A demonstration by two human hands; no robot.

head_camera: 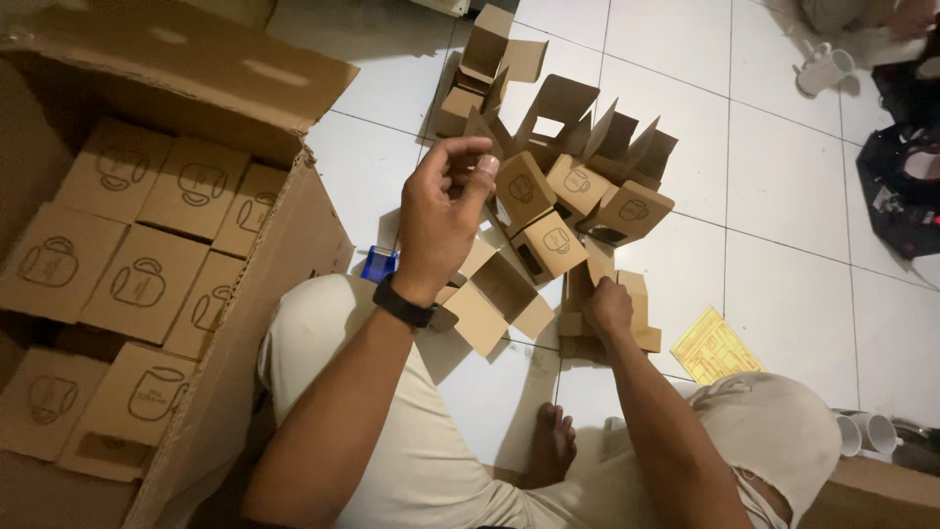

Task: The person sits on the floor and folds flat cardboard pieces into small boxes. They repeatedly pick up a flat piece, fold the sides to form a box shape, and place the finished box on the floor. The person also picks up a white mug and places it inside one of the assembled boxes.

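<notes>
My left hand (pixel 446 211), with a black watch on the wrist, is raised above the floor, its fingertips pinched together; whether it holds something small I cannot tell. Just below it lies an open small brown box (pixel 499 294) with its flaps spread. My right hand (pixel 609 306) is lower, down on the floor, gripping the top of a stack of flat cardboard blanks (pixel 638 294). Beyond both hands sits a pile of several folded small boxes (pixel 578 191), some printed with a mug outline, some with lids standing open.
A large carton (pixel 294 245) on the left holds several closed small mug boxes. A yellow sheet (pixel 715 345) and a blue object (pixel 379 263) lie on the white tiles. White mugs stand at top right (pixel 822 69) and bottom right (pixel 871 431). A black bag (pixel 906 186) sits at right.
</notes>
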